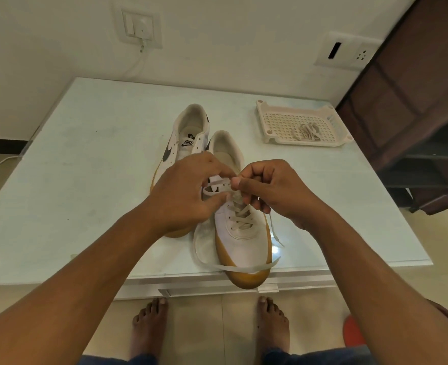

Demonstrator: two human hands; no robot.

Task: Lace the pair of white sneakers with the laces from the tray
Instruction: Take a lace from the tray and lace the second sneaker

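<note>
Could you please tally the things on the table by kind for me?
Sneakers: 2, near sneaker, far sneaker
Laces: 2, threaded lace, bundled lace
Tray: 1
Total: 5

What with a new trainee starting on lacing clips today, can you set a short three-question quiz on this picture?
1. True or false: a spare lace lies bundled in the tray.
2. The left hand and the right hand both pinch the working lace over which shoe?
A) the nearer sneaker
B) a sneaker inside the tray
C) no shoe at all
3. Fill in: a loose end of the working lace lies across the nearer sneaker's ____.

Key: 1 true; 2 A; 3 toe.
</note>
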